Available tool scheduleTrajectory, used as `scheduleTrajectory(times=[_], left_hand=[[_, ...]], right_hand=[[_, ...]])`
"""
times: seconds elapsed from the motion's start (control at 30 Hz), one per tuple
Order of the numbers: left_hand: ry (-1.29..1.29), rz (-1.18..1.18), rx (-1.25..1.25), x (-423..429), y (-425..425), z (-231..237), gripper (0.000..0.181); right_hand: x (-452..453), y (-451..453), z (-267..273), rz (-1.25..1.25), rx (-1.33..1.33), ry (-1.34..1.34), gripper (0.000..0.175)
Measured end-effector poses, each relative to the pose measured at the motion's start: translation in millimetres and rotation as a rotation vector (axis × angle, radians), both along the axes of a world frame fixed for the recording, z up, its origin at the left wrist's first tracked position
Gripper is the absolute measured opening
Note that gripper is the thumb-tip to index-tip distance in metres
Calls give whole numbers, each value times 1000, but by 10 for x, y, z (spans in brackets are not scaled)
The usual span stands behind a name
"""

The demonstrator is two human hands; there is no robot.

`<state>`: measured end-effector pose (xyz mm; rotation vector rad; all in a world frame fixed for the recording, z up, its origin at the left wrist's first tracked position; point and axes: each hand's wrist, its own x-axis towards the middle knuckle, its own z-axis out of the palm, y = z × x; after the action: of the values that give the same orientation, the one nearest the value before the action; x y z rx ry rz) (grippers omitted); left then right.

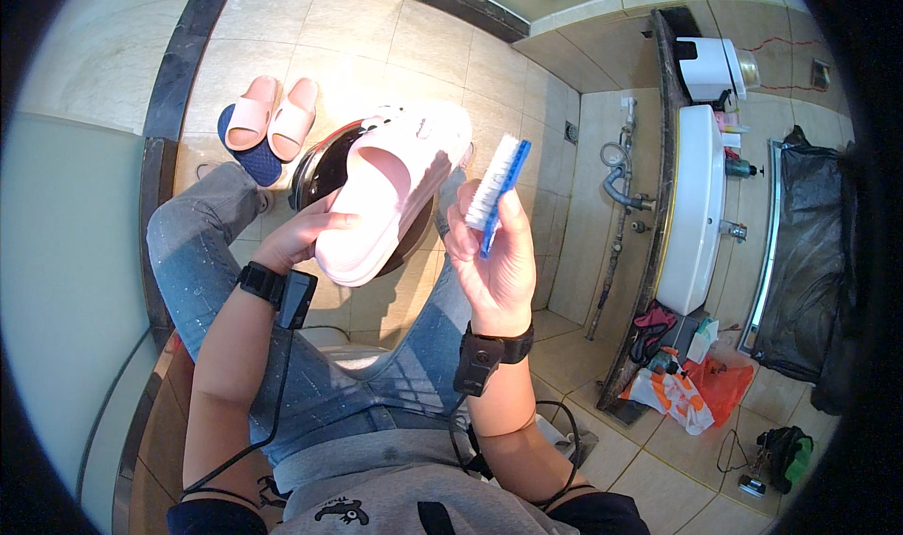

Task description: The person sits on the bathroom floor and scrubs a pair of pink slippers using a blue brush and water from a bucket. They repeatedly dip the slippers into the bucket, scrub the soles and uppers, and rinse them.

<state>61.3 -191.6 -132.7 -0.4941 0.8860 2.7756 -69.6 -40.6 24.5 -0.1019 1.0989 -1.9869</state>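
Note:
My left hand (pixel 308 230) grips the heel end of a pale pink slide sandal (pixel 367 217), thumb on the footbed. The sandal is held above a dark round basin (pixel 321 164), which it partly hides; the basin's contents cannot be made out. White and black charms sit on the sandal's strap. In my right hand (pixel 494 267) is a scrub brush (pixel 502 189) with a blue back and white bristles. It is raised to the right of the sandal, apart from it, with the bristles facing left towards the sandal.
Two pink slides (pixel 271 115) rest on a navy slipper (pixel 259 164) on the tiled floor at upper left. To the right, a white washbasin (pixel 695 210) is set in a dark stone counter (pixel 645 267), with grey drain pipes (pixel 617 185) beneath. Black cables run from both wrist devices.

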Motion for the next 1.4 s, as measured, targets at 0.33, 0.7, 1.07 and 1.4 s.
scheduleTrajectory(times=[0.33, 0.7, 1.07, 1.4], left_hand=[[6, 28, 54, 3, 24, -120, 80], [25, 18, 14, 14, 25, -81, 76], [7, 17, 34, -2, 22, -68, 82], [11, 53, 32, -7, 10, -6, 87]], right_hand=[[10, -83, 24, -136, 236, 140, 25], [86, -134, 45, -190, 323, 449, 40], [72, -133, -9, -209, 365, 439, 37], [-189, 6, -396, -13, 406, 372, 69]])
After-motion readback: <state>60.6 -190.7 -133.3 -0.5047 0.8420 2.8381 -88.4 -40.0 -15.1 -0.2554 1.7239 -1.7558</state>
